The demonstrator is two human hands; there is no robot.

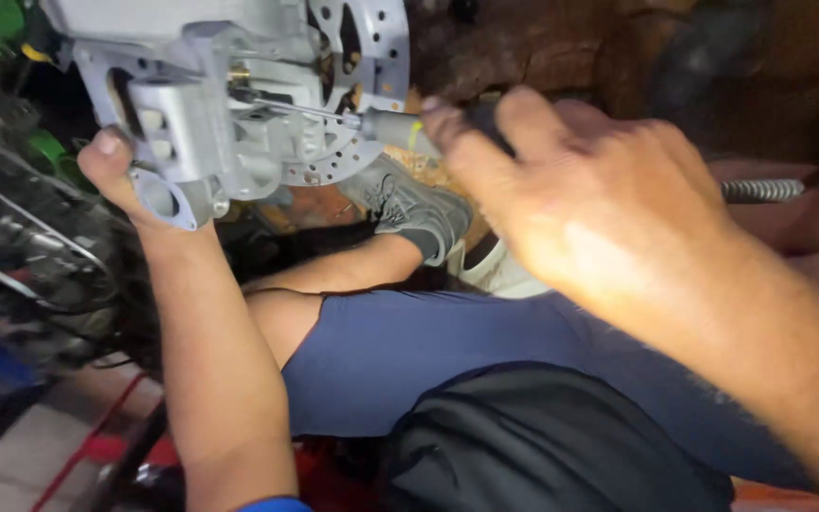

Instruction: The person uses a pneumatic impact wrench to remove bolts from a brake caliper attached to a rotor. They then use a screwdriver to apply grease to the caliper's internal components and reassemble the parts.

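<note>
light: dim, dark edges | glare: right hand (609,199) overexposed | blur: right hand, motion-smeared

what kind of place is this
Probably a motorcycle repair spot, worked on at floor level. The right hand drives a screwdriver into a grey metal caliper bracket beside a drilled brake disc, which the left hand steadies.

Grey metal caliper (191,142) beside drilled disc (357,95), screwdriver (372,121) tip inserted
</note>
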